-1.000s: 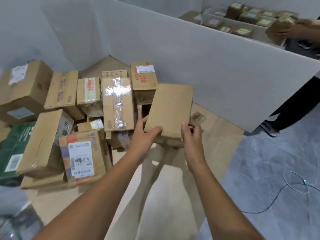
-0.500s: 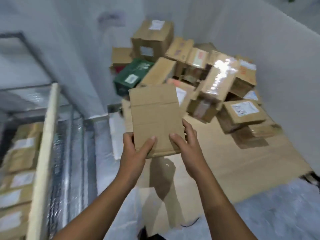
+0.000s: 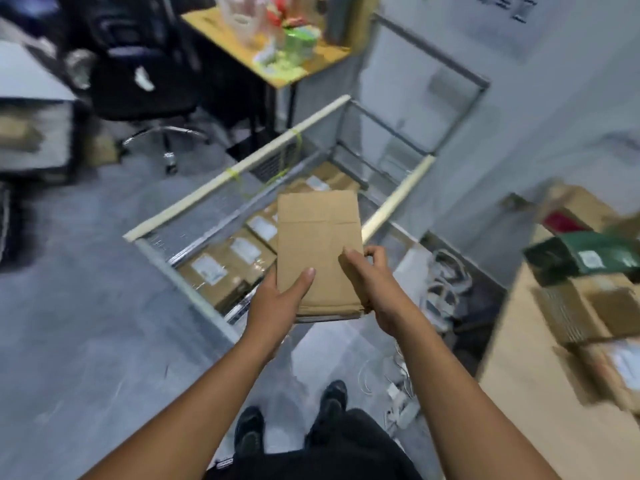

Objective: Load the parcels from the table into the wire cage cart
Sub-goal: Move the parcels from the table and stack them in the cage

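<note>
Over the wire cage cart (image 3: 214,181), both hands are gripping a flat cardboard parcel (image 3: 318,251): left hand (image 3: 277,306) and right hand (image 3: 377,285) closed around its near corners, thumbs on top.

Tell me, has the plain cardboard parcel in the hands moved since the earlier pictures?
Yes. The parcel, held by the left hand and right hand, has left the table and is now over the wire cage cart.
</note>
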A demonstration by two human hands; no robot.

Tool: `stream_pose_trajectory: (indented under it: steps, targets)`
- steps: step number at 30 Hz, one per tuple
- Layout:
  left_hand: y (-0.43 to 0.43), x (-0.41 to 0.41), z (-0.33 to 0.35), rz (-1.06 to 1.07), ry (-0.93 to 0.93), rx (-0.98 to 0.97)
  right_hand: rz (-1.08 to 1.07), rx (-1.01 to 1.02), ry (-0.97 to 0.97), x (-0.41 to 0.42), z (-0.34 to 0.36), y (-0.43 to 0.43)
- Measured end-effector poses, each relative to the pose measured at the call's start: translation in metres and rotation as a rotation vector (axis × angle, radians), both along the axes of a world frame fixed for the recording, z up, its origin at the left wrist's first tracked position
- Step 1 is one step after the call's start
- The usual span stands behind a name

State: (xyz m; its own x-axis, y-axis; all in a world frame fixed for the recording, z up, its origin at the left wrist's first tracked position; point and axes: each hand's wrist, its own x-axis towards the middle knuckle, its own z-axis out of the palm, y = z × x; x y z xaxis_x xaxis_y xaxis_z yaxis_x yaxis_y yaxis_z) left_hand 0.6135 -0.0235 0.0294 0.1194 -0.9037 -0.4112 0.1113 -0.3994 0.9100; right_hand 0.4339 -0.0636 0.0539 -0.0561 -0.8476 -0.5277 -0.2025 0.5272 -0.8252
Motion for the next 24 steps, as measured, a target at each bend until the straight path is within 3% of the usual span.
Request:
stream_pose_trajectory:
  steps: [8,12,17,20,24]
  targets:
    - [-0.004,0.064,-0.053,0.270,-0.048,0.124,0.361,0.154,-0.007,0.089,-0.067,-0.074]
    - [-0.031,0.082,-0.088,0.263,-0.185,0.198,0.529,0.195,-0.044,0.109,-0.108,-0.115]
    - [-0.076,0.121,-0.155,0.159,-0.969,0.254,0.651,0.282,0.016,0.118,-0.219,-0.179]
    - [-0.098,0.151,-0.199,0.094,-1.206,0.238,0.757,0.360,0.058,0.123,-0.290,-0.208]
    - [-0.123,0.163,-0.258,-0.096,-1.373,0.271,0.877,0.462,0.098,0.130,-0.380,-0.224]
